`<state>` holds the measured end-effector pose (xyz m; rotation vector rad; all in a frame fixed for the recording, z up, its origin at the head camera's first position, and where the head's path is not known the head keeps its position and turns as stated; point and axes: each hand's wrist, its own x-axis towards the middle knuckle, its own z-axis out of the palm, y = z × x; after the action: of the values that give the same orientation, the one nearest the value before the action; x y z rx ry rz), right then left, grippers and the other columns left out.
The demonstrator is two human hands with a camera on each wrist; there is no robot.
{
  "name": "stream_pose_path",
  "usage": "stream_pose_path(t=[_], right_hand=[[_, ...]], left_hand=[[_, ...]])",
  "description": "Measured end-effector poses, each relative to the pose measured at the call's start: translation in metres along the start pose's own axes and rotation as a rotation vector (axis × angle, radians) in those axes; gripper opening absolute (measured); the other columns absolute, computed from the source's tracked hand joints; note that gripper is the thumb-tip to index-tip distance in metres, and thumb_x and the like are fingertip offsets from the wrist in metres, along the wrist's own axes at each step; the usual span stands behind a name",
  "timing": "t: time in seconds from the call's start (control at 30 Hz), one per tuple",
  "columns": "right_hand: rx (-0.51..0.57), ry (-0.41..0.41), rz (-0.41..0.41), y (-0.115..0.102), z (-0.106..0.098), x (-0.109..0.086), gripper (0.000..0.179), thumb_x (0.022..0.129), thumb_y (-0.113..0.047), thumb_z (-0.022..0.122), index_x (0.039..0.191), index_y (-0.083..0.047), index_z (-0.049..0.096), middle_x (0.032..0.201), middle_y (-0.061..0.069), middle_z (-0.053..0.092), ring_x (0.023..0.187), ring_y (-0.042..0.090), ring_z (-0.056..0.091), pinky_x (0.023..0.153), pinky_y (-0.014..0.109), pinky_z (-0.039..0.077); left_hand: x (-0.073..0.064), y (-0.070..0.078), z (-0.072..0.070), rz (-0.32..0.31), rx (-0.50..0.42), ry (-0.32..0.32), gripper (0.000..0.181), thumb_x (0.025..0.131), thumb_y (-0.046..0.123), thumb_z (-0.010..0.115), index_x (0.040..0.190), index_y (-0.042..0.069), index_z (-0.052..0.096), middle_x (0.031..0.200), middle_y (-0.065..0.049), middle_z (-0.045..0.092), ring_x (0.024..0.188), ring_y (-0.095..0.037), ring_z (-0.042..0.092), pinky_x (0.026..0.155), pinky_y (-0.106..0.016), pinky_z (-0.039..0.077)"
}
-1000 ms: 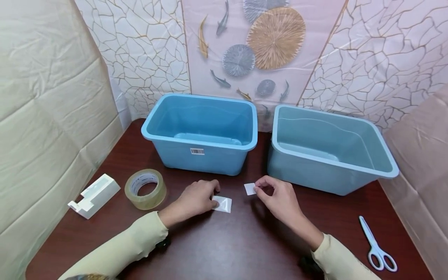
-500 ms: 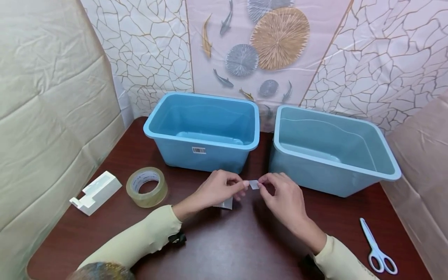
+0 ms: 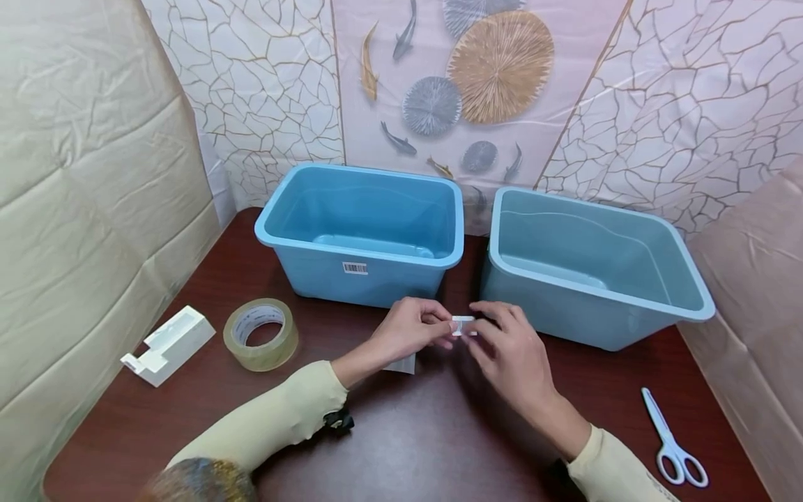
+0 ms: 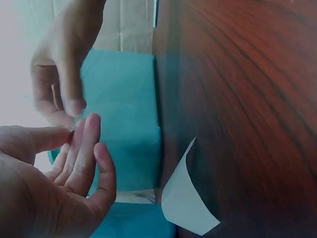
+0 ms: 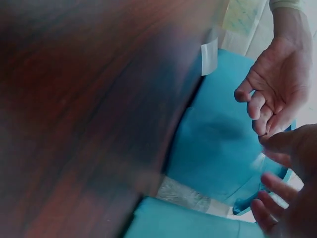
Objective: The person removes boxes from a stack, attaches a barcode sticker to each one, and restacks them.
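Observation:
A small white square piece (image 3: 463, 326) with a greyish middle is held between the two hands, above the table in front of the bins. My left hand (image 3: 410, 328) pinches its left side between thumb and fingers. At its other side, the thumb and index finger of my right hand (image 3: 511, 348) pinch the edge, the other fingers spread and slightly blurred. Fingers hide most of the piece in both wrist views. Below my left hand a shiny whitish sheet (image 3: 404, 364) lies on the table; the left wrist view shows this sheet (image 4: 185, 203) curling upward.
A blue bin (image 3: 364, 275) and a grey-blue bin (image 3: 564, 307) stand side by side at the back. Left on the dark wooden table (image 3: 401, 446) are a roll of clear tape (image 3: 270, 348) and a folded white carton (image 3: 172, 345). Light-blue scissors (image 3: 668, 436) lie at right.
My left hand has left the shiny sheet, moved right and taken hold of the small white piece. My right hand has kept near the same spot, its fingers now more spread.

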<state>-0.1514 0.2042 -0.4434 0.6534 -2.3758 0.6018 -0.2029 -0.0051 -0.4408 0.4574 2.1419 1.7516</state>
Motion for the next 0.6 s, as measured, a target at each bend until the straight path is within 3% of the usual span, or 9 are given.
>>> stream_pose_path(t=[0.17,0.27,0.33,0.47,0.6], right_hand=[[0.247,0.016,0.416,0.01,-0.013,-0.002,0.025,0.091,-0.014,0.084,0.114,-0.011,0.074,0.11,0.005,0.076,0.095,0.009,0.071,0.08,0.015,0.055],[0.367,0.035,0.605,0.019,-0.024,-0.004,0.015,0.095,-0.015,0.081,0.108,-0.01,0.076,0.098,0.003,0.077,0.083,0.001,0.07,0.075,0.012,0.056],[0.41,0.061,0.659,0.025,-0.03,-0.006,0.013,0.095,-0.016,0.081,0.104,-0.008,0.077,0.094,0.0,0.077,0.081,0.0,0.07,0.074,0.012,0.056],[0.357,0.136,0.69,0.037,-0.041,-0.014,0.012,0.093,-0.015,0.082,0.103,-0.01,0.079,0.088,-0.012,0.075,0.078,-0.001,0.068,0.07,0.011,0.054],[0.255,0.237,0.701,0.051,-0.053,-0.024,0.014,0.093,-0.017,0.083,0.105,-0.013,0.08,0.087,-0.02,0.072,0.078,-0.004,0.066,0.068,0.008,0.049]], left_hand=[[0.011,0.005,0.013,0.12,0.068,0.02,0.005,0.098,0.02,0.077,0.098,0.017,0.08,0.088,-0.001,0.082,0.084,-0.029,0.082,0.075,-0.033,0.063],[0.022,0.009,0.026,0.185,0.111,0.03,0.004,0.098,0.022,0.078,0.099,0.018,0.081,0.087,0.003,0.081,0.081,-0.019,0.081,0.068,-0.022,0.059],[0.029,0.011,0.035,0.218,0.132,0.037,0.005,0.098,0.022,0.078,0.1,0.018,0.081,0.088,0.004,0.081,0.081,-0.017,0.081,0.067,-0.022,0.059],[0.039,0.014,0.052,0.267,0.181,0.046,0.013,0.099,0.027,0.076,0.11,0.022,0.081,0.094,0.01,0.081,0.084,-0.001,0.077,0.072,-0.017,0.059],[0.045,0.02,0.072,0.318,0.167,-0.022,0.024,0.103,0.03,0.07,0.125,0.024,0.078,0.113,0.012,0.08,0.097,0.011,0.072,0.084,-0.012,0.057]])
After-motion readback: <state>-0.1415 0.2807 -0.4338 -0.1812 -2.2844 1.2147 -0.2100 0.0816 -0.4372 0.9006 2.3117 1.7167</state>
